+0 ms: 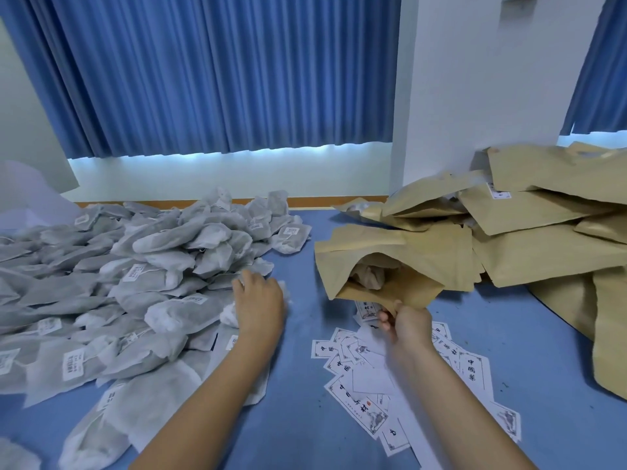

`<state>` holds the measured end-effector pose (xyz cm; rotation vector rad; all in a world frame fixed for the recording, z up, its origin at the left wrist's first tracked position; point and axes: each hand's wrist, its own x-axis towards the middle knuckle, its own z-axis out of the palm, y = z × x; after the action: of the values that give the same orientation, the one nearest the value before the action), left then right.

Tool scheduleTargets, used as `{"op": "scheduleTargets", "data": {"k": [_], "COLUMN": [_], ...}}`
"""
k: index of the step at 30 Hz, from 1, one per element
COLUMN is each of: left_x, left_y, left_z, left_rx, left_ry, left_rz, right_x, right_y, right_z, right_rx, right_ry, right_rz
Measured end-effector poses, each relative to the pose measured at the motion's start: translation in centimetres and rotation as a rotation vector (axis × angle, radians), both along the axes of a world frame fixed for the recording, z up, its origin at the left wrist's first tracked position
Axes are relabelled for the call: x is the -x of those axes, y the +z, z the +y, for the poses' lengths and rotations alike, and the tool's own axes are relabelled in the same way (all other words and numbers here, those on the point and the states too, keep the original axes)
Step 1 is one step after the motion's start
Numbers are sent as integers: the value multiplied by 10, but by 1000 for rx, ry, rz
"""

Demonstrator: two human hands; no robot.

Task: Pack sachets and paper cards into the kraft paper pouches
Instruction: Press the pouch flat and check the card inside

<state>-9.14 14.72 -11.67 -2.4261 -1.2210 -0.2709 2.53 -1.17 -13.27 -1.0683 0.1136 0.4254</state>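
Seemingly free tabletop [297, 269] between sachets [163, 252], pouches [529, 252].

I count two hands, a left hand [259, 300] and a right hand [407, 325]. The sachets [135, 283] number many dozens, the cards [373, 385] more than ten. There is one open pouch [390, 266] and about ten piled pouches [543, 252].

— How much of the person's left hand [259, 300] shows?
— Only its back. The fingertips are buried in the sachets [101, 283], so whether they grip one cannot be told. That heap runs off the left edge.
— And inside the kraft pouch [407, 242]?
— Something pale and crumpled in the shadowed mouth, mostly hidden. The right hand [407, 322] pinching its lip is blurred and covers part of a card [365, 310].
— The print?
— Too small to read on the sachet labels [73, 364]. The stacked pouches [559, 232] are cut off at the right edge.
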Motion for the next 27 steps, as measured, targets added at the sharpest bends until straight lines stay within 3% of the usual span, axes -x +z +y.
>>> {"op": "scheduleTargets", "data": {"k": [2,7,11,17,20,23,27], "left_x": [2,6,19,9,11,11,-27], "left_y": [8,13,-2,-5,20,46,69], "left_z": [-12,-35,-36,-69,-97,-126,-143], "left_rx": [22,471,605,350,495,653,515], "left_ry": [78,376,445,41,-102,-423,-554], "left_rz": [44,304,203,22,-37,-163,-330], "right_x": [0,1,0,5,4,3,12], "right_y": [-1,0,1,4,8,7,3], "right_z": [1,-1,-1,-3,-4,-8,-5], "right_rx": [2,7,9,-18,-18,61,-40], "right_ry": [6,7,7,-18,-51,-21,132], "right_rz": [-1,9,16,7,-27,-84,-33]}}
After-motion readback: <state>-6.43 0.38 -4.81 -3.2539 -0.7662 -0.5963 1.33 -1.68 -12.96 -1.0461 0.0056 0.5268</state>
